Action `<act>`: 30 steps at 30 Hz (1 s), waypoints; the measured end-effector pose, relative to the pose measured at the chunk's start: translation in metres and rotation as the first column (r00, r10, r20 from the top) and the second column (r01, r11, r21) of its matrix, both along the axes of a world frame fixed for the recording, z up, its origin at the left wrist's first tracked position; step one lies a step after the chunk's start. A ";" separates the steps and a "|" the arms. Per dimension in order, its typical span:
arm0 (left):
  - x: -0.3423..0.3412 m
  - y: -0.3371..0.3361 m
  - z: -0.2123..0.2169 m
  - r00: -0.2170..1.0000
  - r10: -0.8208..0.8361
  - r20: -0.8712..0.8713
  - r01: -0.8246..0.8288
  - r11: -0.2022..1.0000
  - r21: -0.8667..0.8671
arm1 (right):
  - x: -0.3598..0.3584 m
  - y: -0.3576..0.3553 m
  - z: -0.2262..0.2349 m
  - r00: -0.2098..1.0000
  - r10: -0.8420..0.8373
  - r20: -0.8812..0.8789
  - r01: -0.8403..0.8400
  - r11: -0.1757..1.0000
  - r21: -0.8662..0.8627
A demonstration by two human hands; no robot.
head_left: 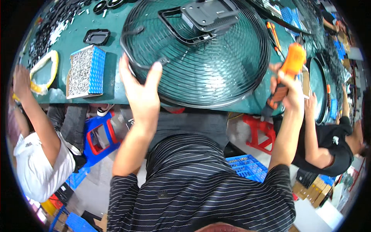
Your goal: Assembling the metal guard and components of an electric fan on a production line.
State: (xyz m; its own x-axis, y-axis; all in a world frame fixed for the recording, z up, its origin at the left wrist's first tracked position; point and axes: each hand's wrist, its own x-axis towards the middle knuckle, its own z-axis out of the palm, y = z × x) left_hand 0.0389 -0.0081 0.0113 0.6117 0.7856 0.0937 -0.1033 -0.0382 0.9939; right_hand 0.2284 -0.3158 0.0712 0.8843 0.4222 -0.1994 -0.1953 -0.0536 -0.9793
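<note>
A round black wire fan guard (208, 87) lies on the green table in front of me. On it sits a black motor housing (210, 15) with a rectangular frame bracket. At the guard's left edge, my left hand (141, 91) holds a black bent tube (131, 56), its thumb at the tube's flattened end tab and its fingers on the outer side, partly hidden. Wrapped in my right hand (291, 87) is an orange and black cordless screwdriver (291, 63), tilted beside the guard's right edge, its dark tip pointing down toward the table's front edge.
A blue-and-white box of small screws (85, 71) stands at left, below a small black tray (96, 36). Further left lies a yellow-white ring (46, 73). Another orange tool (274, 36) rests at right. Co-workers sit on both sides; their arms reach the table.
</note>
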 end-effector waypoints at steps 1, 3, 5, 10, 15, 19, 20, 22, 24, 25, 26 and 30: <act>-0.010 -0.020 0.002 0.996 -0.029 0.084 0.035 0.996 -0.076 | 0.020 0.003 -0.003 1.000 0.012 -0.028 -0.011 0.999 0.038; -0.032 -0.040 0.007 0.997 -0.066 0.027 0.068 0.996 -0.065 | 0.043 0.001 -0.004 0.995 -0.074 -0.068 0.077 0.996 0.037; -0.057 -0.027 0.019 0.994 -0.061 -0.095 0.066 0.997 0.051 | 0.046 -0.004 0.000 0.991 -0.119 -0.054 0.122 0.991 0.057; -0.076 0.109 0.047 0.906 0.235 -0.351 0.110 0.671 0.733 | -0.010 -0.015 0.013 0.879 -0.224 0.421 0.152 0.969 0.196; -0.063 0.187 0.063 0.664 0.198 -0.721 0.555 0.517 0.652 | -0.055 -0.012 0.004 0.716 -0.217 0.663 0.154 0.976 0.153; -0.054 0.202 0.062 0.552 0.161 -0.818 0.538 0.680 0.497 | -0.065 -0.010 0.002 0.741 -0.259 0.619 0.154 0.964 0.218; -0.054 0.204 0.062 0.566 0.156 -0.810 0.509 0.706 0.492 | -0.066 -0.009 0.003 0.739 -0.271 0.617 0.170 0.961 0.219; -0.057 0.205 0.060 0.624 0.208 -0.753 0.523 0.605 0.601 | -0.065 -0.008 0.004 0.752 -0.290 0.592 0.181 0.954 0.237; -0.060 0.203 0.061 0.683 0.196 -0.704 0.515 0.555 0.654 | -0.062 -0.008 0.004 0.764 -0.308 0.567 0.189 0.947 0.261; -0.062 0.202 0.062 0.649 0.235 -0.724 0.504 0.581 0.639 | -0.060 -0.009 0.003 0.776 -0.305 0.553 0.174 0.945 0.276; -0.062 0.200 0.063 0.704 0.228 -0.673 0.495 0.521 0.695 | -0.059 -0.011 0.003 0.777 -0.304 0.552 0.160 0.942 0.293; -0.062 0.193 0.069 0.646 0.281 -0.710 0.343 0.724 0.598 | -0.055 -0.016 0.000 0.777 -0.328 0.538 0.224 0.942 0.250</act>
State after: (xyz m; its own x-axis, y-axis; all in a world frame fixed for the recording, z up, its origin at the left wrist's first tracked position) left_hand -0.0235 0.1848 0.0806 0.7283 0.6816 0.0709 0.5979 -0.6826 0.4202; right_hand 0.1739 -0.3316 0.0714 0.8989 0.1222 0.4207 0.4128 0.0856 -0.9068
